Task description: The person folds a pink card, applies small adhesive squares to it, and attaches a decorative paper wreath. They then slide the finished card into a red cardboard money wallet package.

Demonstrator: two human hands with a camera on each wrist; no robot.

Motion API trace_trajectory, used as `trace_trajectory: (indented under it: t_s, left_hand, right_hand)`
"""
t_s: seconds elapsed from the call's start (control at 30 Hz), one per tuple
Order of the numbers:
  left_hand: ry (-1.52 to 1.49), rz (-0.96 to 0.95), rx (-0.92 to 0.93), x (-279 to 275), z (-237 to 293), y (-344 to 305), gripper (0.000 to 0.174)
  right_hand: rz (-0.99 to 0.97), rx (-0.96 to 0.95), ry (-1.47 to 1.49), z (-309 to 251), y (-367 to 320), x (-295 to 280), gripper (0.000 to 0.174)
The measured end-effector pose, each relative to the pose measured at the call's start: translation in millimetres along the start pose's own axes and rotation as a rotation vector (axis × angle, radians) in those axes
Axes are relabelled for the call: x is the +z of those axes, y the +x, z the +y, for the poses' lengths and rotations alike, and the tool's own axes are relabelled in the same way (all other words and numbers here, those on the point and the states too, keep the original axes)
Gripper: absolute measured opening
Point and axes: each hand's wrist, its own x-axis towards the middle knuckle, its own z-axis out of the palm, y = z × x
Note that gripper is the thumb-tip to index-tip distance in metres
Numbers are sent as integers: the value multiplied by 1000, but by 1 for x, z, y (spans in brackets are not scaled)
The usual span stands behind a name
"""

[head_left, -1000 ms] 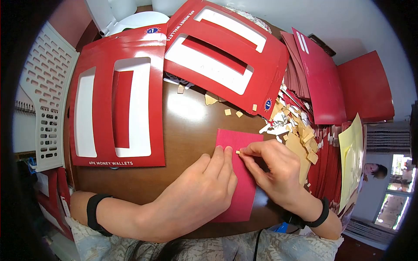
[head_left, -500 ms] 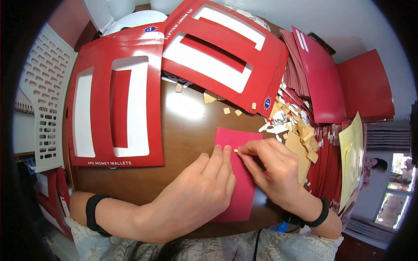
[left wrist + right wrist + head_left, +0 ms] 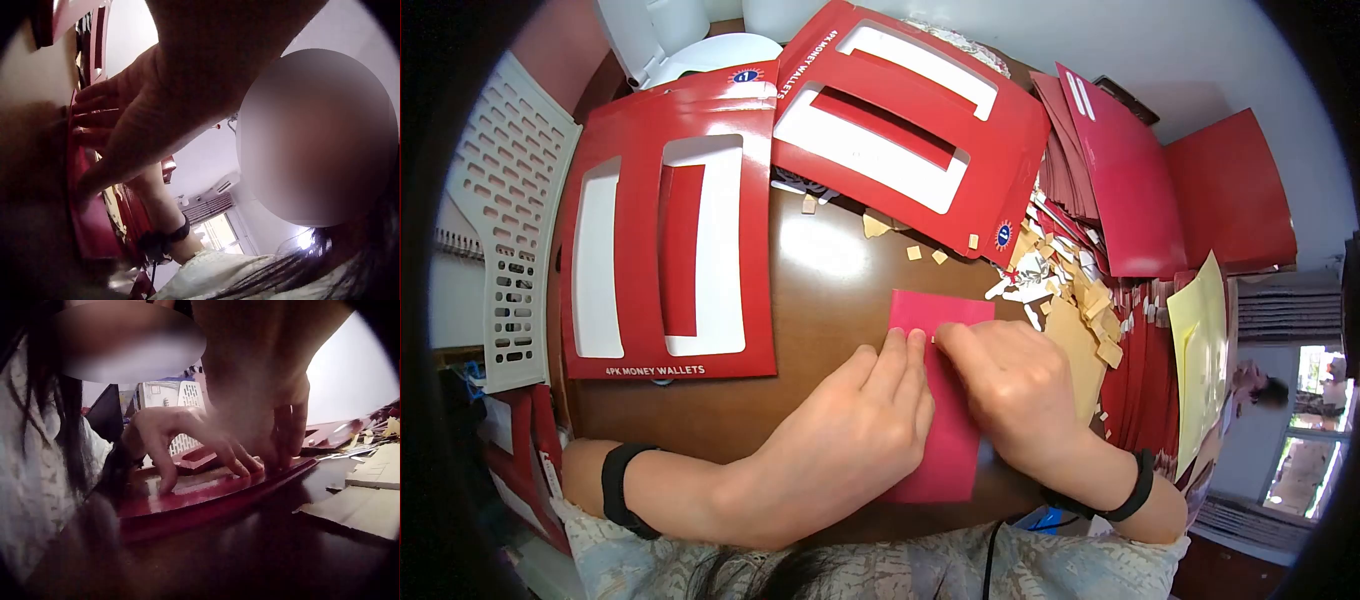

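A pink-red paper wallet (image 3: 948, 440) lies on the brown table in front of the person. My left hand (image 3: 855, 430) rests on it, its fairly straight fingers pressing near the upper part; in the left wrist view these fingers (image 3: 97, 119) spread over the wallet. Knuckles up, my right hand (image 3: 1015, 390) bends over the wallet's right side, its curled fingertips at a tiny pale square piece (image 3: 933, 340). Most of that piece is hidden by the index finger. The right wrist view has both hands' fingertips down on the wallet (image 3: 206, 503).
Two red card sleeves with cut-out windows (image 3: 640, 360) (image 3: 990, 215) lie at left and back. Tan and white scraps (image 3: 1090, 300) heap at the right, beside stacked red wallets (image 3: 1145, 380) and a yellow sheet (image 3: 1195, 360). A white perforated basket (image 3: 505, 250) stands far left.
My right hand has rolled over, knuckles upward, and shifted slightly left, so the pale square at its fingertips shows less. The left hand stays on the wallet.
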Motion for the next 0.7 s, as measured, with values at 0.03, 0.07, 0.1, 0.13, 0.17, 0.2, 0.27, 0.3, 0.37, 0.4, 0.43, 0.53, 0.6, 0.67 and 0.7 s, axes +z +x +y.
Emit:
trace_trajectory:
  t_s: [0.03,0.07,0.1,0.13,0.17,0.2,0.27,0.3,0.37,0.4,0.43,0.53,0.6,0.67,0.7]
  left_hand:
    - [9,1,2,-1,0,0,52]
    - [13,5,0,-1,0,0,52]
    - [16,-5,8,-2,-1,0,54]
    - [18,-16,14,-2,-1,0,55]
    - [23,-12,8,-1,-1,1,55]
    - [45,-18,9,-1,-1,1,57]
    - [66,-24,6,0,0,0,58]
    - [47,-28,9,0,0,0,58]
    - [28,-31,13,-1,0,0,59]
    - [19,-39,14,-2,0,0,60]
    - [10,-47,15,-2,-1,0,61]
    - [7,-59,11,-3,0,1,66]
    - [12,-68,14,-3,1,1,68]
    - [18,-78,14,-2,0,1,70]
    - [22,-48,11,-2,0,1,68]
  right_hand:
    - [3,-3,-4,-2,-1,2,19]
    - [37,-55,-71,-3,-4,7,23]
    - [72,-108,-139,-4,-7,9,26]
    - [33,-128,-175,-6,-11,7,35]
    - [36,-135,-179,-6,-12,6,35]
    - [16,-125,-176,-7,-14,5,37]
    - [-6,-119,-173,-4,-17,3,40]
    - [-16,-122,-142,-1,-19,3,40]
    - [-26,-124,-113,6,-24,2,39]
    - [-18,-95,-41,11,-26,-1,39]
    - [-11,-66,31,15,-26,-1,38]
    - [35,-40,18,14,-21,-3,34]
    - [41,-49,2,11,-16,-2,31]
    - [25,-109,-114,9,-12,1,24]
    - [26,-109,-114,8,-11,2,24]
